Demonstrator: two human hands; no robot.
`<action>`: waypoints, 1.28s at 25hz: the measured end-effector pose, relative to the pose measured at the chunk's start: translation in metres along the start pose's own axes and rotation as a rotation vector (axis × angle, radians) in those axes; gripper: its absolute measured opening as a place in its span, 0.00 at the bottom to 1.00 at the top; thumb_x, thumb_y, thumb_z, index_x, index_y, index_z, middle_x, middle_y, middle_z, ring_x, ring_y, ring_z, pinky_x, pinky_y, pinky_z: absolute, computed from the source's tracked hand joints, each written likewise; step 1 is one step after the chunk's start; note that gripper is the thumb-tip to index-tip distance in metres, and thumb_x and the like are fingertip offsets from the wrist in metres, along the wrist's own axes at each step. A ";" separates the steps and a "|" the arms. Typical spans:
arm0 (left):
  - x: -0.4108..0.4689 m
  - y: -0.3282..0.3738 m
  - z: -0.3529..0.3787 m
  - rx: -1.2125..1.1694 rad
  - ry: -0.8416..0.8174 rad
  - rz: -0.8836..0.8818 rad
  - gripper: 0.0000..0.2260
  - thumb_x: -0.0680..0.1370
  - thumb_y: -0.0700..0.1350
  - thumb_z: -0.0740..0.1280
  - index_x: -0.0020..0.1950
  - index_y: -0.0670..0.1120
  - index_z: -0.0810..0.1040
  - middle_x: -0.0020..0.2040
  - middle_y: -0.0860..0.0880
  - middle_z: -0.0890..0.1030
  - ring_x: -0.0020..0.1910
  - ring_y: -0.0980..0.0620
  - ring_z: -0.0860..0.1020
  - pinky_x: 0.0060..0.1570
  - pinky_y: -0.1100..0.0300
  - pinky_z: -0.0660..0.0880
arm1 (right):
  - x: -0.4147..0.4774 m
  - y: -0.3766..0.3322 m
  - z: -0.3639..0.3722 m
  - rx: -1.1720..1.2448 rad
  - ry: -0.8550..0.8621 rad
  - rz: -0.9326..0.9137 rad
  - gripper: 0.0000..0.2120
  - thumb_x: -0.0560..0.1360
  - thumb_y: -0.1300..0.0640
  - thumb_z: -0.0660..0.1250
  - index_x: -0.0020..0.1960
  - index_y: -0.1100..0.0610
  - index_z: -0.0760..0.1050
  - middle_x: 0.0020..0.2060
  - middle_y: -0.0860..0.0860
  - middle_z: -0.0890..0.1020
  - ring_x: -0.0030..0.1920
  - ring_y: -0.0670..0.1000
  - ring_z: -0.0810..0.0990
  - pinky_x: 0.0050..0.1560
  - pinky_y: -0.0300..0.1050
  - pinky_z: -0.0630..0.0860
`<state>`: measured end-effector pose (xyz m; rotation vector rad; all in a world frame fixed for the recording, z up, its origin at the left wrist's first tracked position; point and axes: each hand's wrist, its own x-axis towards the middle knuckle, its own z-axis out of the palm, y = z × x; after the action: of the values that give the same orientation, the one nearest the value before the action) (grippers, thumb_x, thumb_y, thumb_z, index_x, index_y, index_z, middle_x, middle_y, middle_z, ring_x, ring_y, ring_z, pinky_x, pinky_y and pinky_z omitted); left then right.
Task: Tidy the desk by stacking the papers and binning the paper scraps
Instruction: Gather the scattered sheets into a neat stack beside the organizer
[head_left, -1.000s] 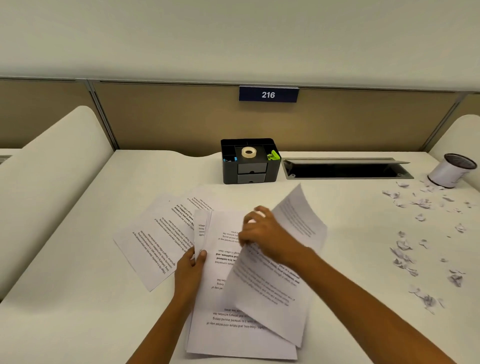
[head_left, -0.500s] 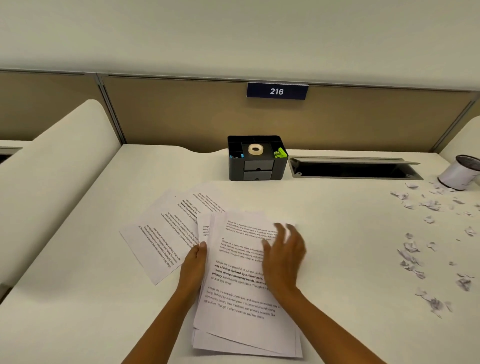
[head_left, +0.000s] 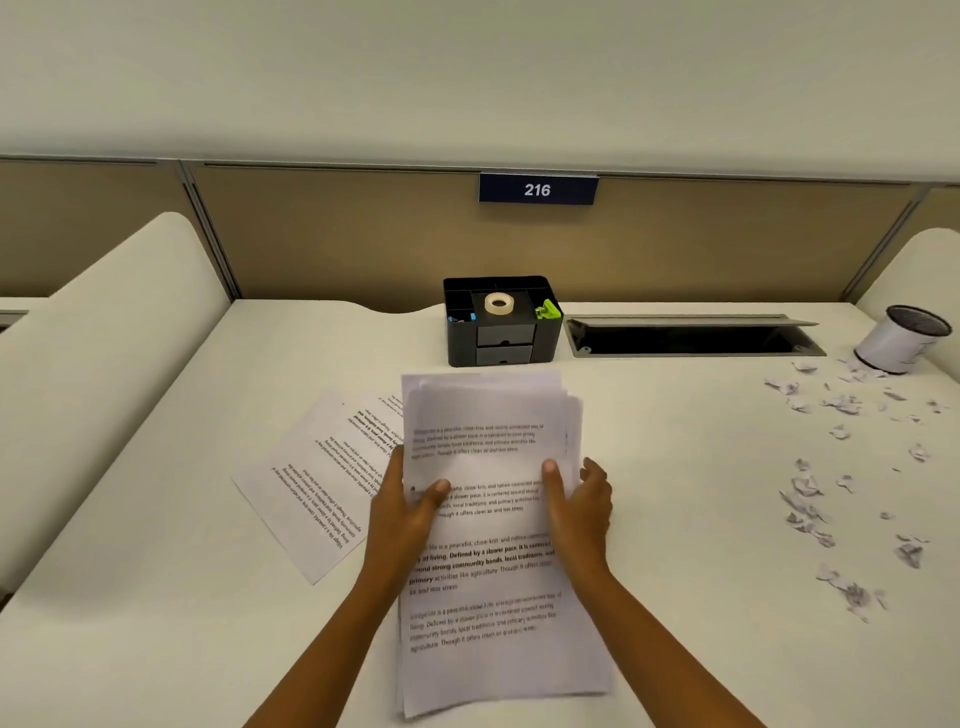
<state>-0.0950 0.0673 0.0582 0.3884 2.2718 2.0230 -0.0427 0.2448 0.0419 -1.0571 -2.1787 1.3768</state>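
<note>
Left grip (head_left: 402, 512) clasps the left edge of the paper stack (head_left: 483, 649), thumb lying on the top sheet; right grip (head_left: 582, 506) clasps the right edge the same way, thumb on top, fingers curled round the side; the stack sits between the two grips and runs from the near table (head_left: 156, 597) edge away past them.

Stack: thin white printed sheets, rectangular, edges not flush, several corners stepping out at the far end; print slightly blurred.

Just left of the left grip, loose printed sheets (head_left: 322, 483) lie flat and askew, partly tucked under the stack.

Straight beyond the grips, a black plastic organizer (head_left: 501, 338) with two small drawers; on it a pale roll of tape (head_left: 498, 303) and a green clip (head_left: 548, 310); close to the stack's far edge, not touching.

Beyond and right of the right grip, a long metal-rimmed cable slot (head_left: 691, 338) set in the table.

Well right of the right grip, crumpled white paper scraps (head_left: 810, 493) scattered loosely; past them a tilted round white cup (head_left: 901, 340) with a dark mouth.

Table smooth, off-white, matte.
</note>
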 end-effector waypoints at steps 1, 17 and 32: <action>0.001 0.012 -0.002 -0.048 0.030 0.058 0.13 0.75 0.48 0.68 0.56 0.58 0.69 0.52 0.52 0.81 0.41 0.54 0.84 0.33 0.63 0.80 | -0.003 -0.009 -0.006 0.107 -0.045 -0.033 0.21 0.78 0.46 0.59 0.67 0.55 0.62 0.60 0.56 0.75 0.54 0.55 0.78 0.52 0.50 0.79; 0.010 0.069 0.005 -0.170 0.325 0.435 0.12 0.77 0.60 0.58 0.59 0.63 0.68 0.46 0.64 0.78 0.45 0.54 0.80 0.39 0.62 0.79 | -0.040 -0.053 -0.028 0.570 -0.045 -0.476 0.17 0.76 0.50 0.59 0.55 0.28 0.65 0.47 0.32 0.78 0.53 0.43 0.79 0.41 0.34 0.79; 0.009 0.049 0.018 -0.025 0.320 0.314 0.07 0.78 0.51 0.58 0.54 0.61 0.70 0.47 0.61 0.79 0.46 0.60 0.80 0.37 0.67 0.79 | -0.013 -0.024 -0.027 0.254 0.076 -0.594 0.10 0.79 0.63 0.60 0.54 0.48 0.67 0.46 0.45 0.79 0.41 0.42 0.79 0.36 0.37 0.80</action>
<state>-0.0927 0.0921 0.1054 0.4761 2.4961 2.4184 -0.0266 0.2452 0.0771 -0.3195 -1.9637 1.2518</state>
